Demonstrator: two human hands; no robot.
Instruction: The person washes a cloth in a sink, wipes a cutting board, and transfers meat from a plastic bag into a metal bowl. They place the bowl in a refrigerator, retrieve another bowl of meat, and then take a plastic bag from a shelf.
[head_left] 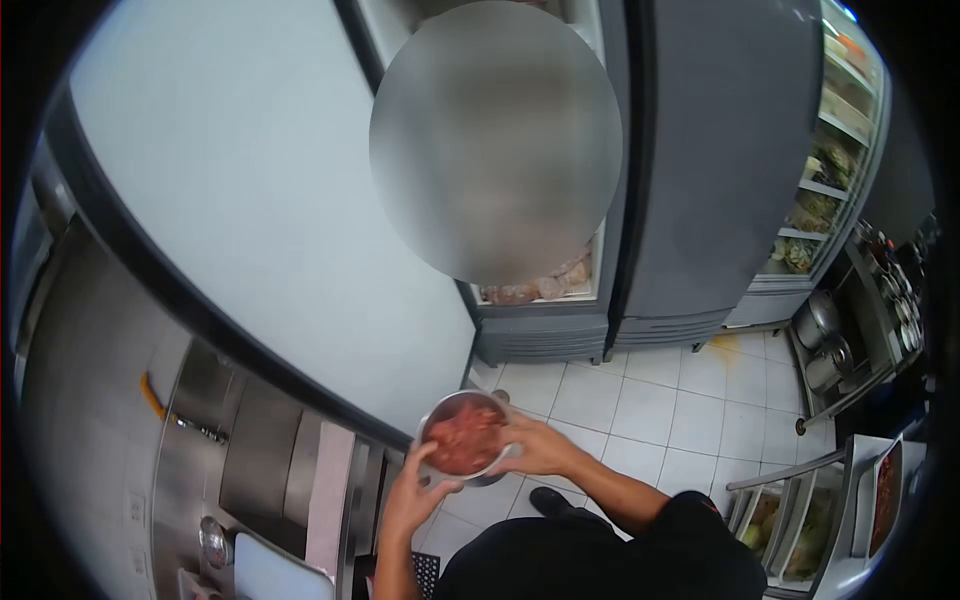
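A round metal bowl (427, 409) filled with red raw meat (467, 436) is held in front of my body, above the tiled floor. My left hand (412, 490) grips its near left side, with the thumb over the rim. On the right side, my right hand (530, 447) is closed around the rim. Ahead stands an open upright fridge (540, 330), its white-lined door (270, 200) swung out to the left. Packed food (540, 288) lies on the fridge's lowest visible level. A blurred oval hides most of the interior.
A steel sink (262, 460) with a yellow-handled tap (153, 396) is at left, near a white cutting board (275, 575). Right of the fridge stand a grey closed door (730, 150), a glass-fronted fridge (830, 180) and a rack with pots (825, 365). Vegetable bins (805, 530) sit at lower right.
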